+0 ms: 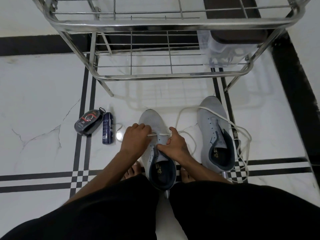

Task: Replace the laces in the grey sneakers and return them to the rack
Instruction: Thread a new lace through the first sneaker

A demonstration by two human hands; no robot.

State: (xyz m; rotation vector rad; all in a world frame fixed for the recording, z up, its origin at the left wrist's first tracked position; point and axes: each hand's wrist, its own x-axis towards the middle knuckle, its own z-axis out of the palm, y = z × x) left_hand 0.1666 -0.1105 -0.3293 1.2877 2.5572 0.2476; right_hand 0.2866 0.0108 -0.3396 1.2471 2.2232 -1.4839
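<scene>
- Progress, judged: early in the lacing. The near sneaker (pixel 156 149) has the white lace (pixel 163 134) across what looks like its lowest eyelet pair only; the eyelets above show bare.
- Far sneaker (pixel 215 134): eyelets bare, a second lace (pixel 242 134) draped loose over toe and side, not threaded.
- Left to do: lace both shoes up, then set them on the rack (pixel 171 76), whose lower shelf stands just beyond them.
- Left hand (pixel 136 138): fingers curled at the lace's left end by the eyelet; whether they pinch the tip cannot be told.
- Right hand (pixel 173 145): thumb and fingers clamped on the shoe's right flank at the eyelet row, forefinger up against the lace.
- Position: near sneaker on the floor (pixel 43 108) between the person's bare feet, toe toward the rack; far sneaker to its right, well apart.
- Sneakers: pale grey knit uppers, rounded toes, dark padded collar and lining, small yellow mark on the insole.
- Laces: white, flat-looking cord, limp, lying in wide loops.
- Rack: polished steel tube frame with thin wire-grid shelves.
- Floor: glossy white marble-look tile, thin dark veins, black inlay stripes.
- Left of shoes: dark oval polish case (pixel 88 122) and a navy spray can (pixel 107 128) lying on its side.
</scene>
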